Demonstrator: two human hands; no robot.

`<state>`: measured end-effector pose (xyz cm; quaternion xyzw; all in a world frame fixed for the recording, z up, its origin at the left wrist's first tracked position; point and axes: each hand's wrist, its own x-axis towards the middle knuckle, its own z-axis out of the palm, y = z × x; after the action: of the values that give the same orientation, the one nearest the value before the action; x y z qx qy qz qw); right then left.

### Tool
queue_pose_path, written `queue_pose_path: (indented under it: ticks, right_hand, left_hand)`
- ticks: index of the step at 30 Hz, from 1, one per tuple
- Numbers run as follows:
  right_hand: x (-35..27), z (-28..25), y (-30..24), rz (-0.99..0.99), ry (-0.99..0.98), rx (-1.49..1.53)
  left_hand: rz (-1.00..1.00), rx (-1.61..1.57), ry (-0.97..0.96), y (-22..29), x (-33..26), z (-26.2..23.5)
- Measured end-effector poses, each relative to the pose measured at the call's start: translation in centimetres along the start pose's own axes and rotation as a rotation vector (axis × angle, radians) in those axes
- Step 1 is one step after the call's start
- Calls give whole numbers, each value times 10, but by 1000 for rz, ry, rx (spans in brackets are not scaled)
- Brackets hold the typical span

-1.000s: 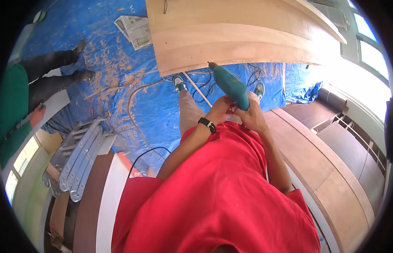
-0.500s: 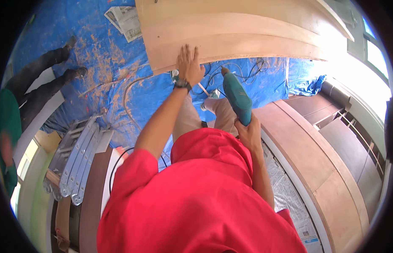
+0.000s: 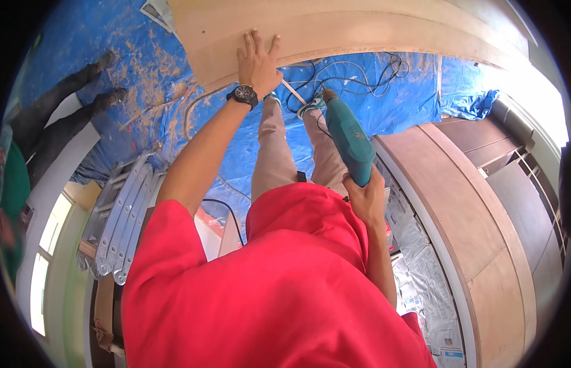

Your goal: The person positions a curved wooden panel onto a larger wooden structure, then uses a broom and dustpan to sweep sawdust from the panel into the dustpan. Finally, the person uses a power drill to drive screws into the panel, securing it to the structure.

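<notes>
Now | L hand (image 3: 256, 60) flat, fingers spread on plywood panel (image 3: 334, 30) | R hand (image 3: 366, 197) gripping teal drill (image 3: 347, 136) below panel (bit hidden) | risk: panel slipping, cables (image 3: 359, 76) near panel snagging feet

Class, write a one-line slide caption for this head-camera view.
Left hand flat on a plywood panel, right hand gripping a teal power drill above a blue tarp.

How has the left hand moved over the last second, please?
Yes: the left hand left the teal drill and went forward onto the curved plywood panel, palm flat.
</notes>
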<state>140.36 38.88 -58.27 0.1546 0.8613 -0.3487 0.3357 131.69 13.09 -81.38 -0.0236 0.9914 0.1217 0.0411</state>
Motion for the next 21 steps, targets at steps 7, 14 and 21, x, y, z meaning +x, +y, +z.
queue_pose_path:
  ticks: [7, 14, 21]
  right_hand:
    - [5, -11, -6, -32, -45, -11]
    - [31, 8, -25, -116, -138, -2]
    - [74, 50, -60, -164, -182, 15]
  left_hand:
    - [-84, -204, -8, -44, 2, 16]
    - [-775, -342, 229, -103, -54, 18]
    - [-871, -925, 129, -122, -59, 33]
